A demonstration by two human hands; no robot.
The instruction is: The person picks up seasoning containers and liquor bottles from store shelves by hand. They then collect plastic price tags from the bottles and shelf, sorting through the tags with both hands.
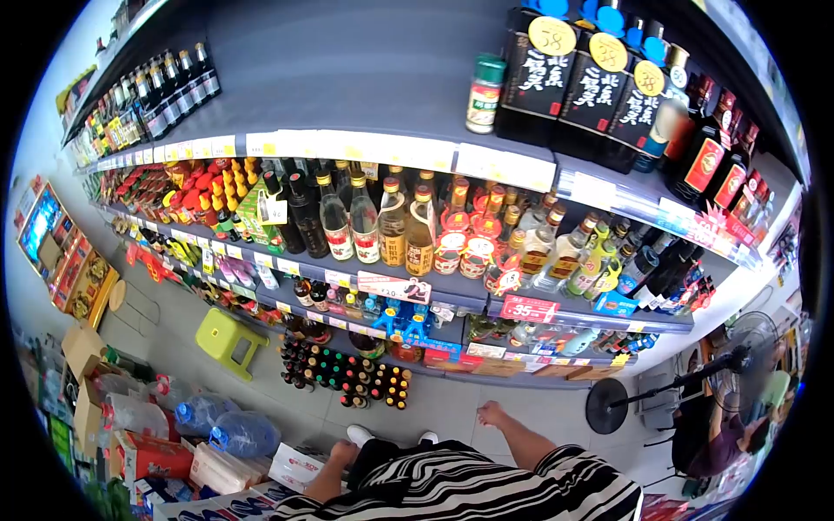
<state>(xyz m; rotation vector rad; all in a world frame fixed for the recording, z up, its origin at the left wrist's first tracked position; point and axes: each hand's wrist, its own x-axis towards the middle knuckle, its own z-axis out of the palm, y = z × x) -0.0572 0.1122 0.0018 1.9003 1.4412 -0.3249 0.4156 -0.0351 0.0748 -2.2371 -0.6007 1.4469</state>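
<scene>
Floor bottles (327,369) are standing before the shelf (347,78), risking toppling from a careless step, with the right hand (492,415) hanging, fingers curled, and the left hand (345,452) showing its fingers too unclearly to tell.

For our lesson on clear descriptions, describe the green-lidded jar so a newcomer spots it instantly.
On the wall shelving, upper right, find the black boxes with round yellow tags. The jar stands just left of them; its green lid and pale label set it apart from those dark neighbours.
</scene>
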